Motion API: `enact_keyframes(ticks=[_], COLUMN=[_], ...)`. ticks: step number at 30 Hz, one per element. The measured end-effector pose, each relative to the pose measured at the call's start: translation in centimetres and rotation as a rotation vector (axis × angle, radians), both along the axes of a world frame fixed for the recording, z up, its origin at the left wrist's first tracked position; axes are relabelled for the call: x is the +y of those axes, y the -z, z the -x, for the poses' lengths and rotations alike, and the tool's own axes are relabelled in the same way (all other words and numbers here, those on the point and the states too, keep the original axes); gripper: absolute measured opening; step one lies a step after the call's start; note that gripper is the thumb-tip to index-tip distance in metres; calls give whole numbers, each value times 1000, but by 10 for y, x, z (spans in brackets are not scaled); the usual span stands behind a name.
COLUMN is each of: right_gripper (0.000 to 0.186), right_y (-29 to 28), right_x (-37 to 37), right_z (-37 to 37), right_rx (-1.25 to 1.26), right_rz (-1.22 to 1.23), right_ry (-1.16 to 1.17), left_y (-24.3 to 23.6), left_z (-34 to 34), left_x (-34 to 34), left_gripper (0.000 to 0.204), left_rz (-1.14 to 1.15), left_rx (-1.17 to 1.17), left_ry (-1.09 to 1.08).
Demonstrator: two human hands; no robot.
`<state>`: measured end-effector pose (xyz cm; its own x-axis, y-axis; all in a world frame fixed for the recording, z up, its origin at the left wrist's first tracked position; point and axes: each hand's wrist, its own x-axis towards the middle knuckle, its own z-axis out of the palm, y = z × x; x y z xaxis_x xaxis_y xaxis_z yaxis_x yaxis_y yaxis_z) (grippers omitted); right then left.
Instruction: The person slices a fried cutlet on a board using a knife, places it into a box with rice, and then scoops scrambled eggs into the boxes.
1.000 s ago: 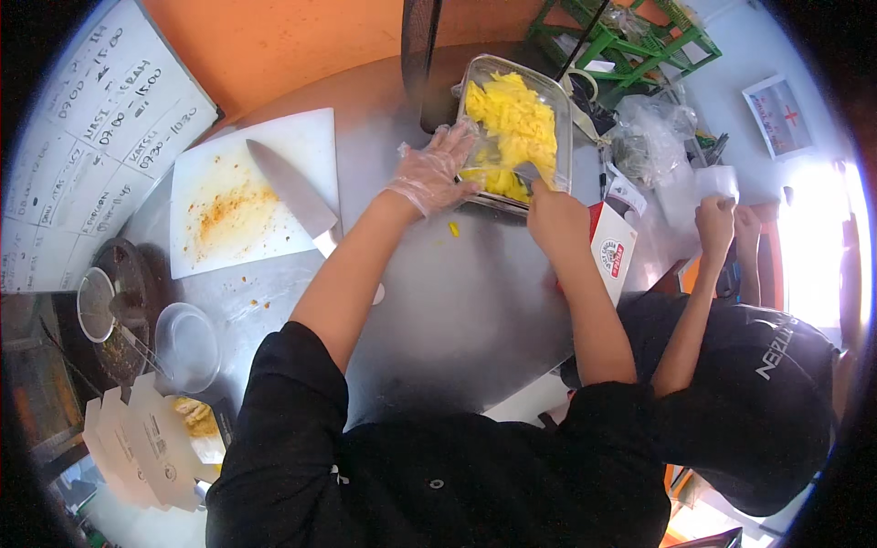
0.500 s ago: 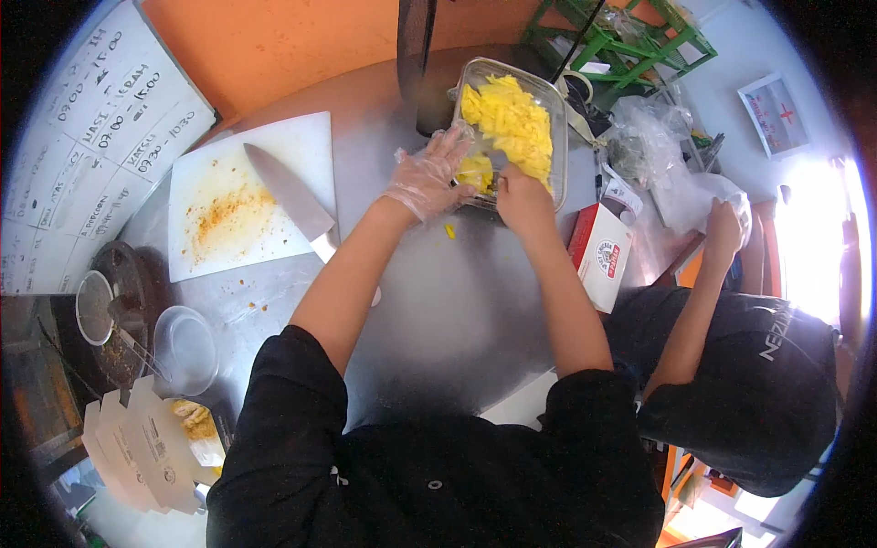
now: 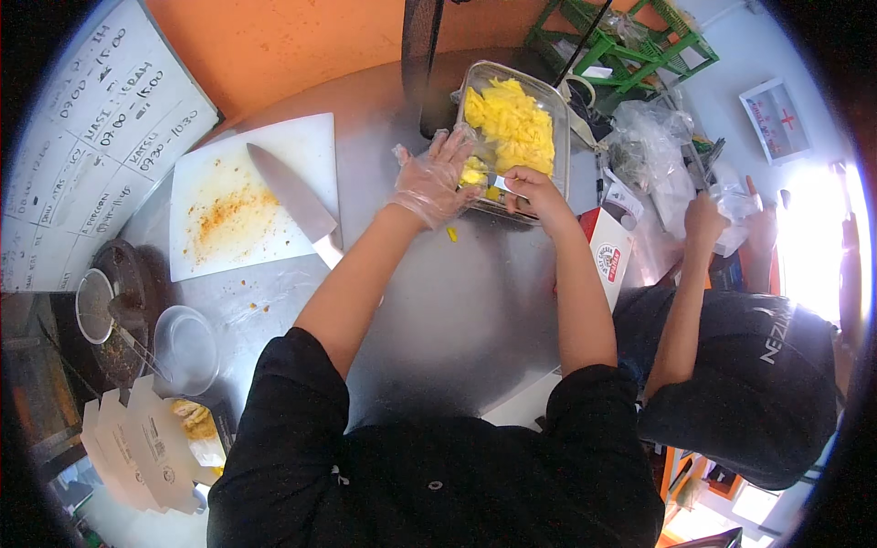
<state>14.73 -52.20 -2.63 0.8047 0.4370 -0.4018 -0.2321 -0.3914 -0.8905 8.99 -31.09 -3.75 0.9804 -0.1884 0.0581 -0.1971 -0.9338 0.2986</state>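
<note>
A clear rectangular container [image 3: 562, 137] holds chopped soft yellow food [image 3: 512, 119], most of it heaped toward the far side. My left hand [image 3: 431, 183], in a clear plastic glove, lies over the container's near-left corner with its fingers stretched. Bare and half curled, my right hand [image 3: 541, 196] is at the near edge. Its fingers close around a small pale thing, mostly hidden, that I cannot make out. One yellow scrap [image 3: 451, 234] lies on the metal table below the container.
To the left, a large knife [image 3: 290, 194] rests on a stained white cutting board [image 3: 311, 137]. A clear bowl [image 3: 185, 350] and an unfolded food box [image 3: 137, 447] are nearer. At right are a red-and-white carton [image 3: 607, 256] and a co-worker's hands [image 3: 708, 219] with plastic bags [image 3: 650, 146].
My right hand has loosened from a tight fist and shifted slightly right. The left has barely moved. The co-worker's hand has moved left and a second hand has come into view.
</note>
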Motion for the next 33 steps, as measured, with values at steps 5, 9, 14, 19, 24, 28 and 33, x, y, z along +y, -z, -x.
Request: enact_keyframes(ticks=[5,9,14,19,24,28,33], right_gripper=[17,18,18,21,18,13,14], right_y=[0,5,6,2,-2,-8,-11], right_x=[7,12,13,-2,-20,-40,-56], right_z=[-5,1,8,-1,-3,3,17], right_rx=[-356,-379,-76,52,-33,11,46], right_rz=[347,424,-61,-47,-14,-48,-74], right_ry=[-130,-26,230,284,244,240,301], left_y=[-5,7,11,2,-2,-12,-6], left_z=[3,19,21,9,6,10,15], left_x=[-16,-28,-25,-17,1,2,-4], left_gripper=[71,68,70,74,78,80,77], left_rz=[-124,-91,-20,178,198,179,255], left_rx=[-36,-51,-101,31,76,82,-4], left_ry=[-72,-117,-141,-50,-24,18,16])
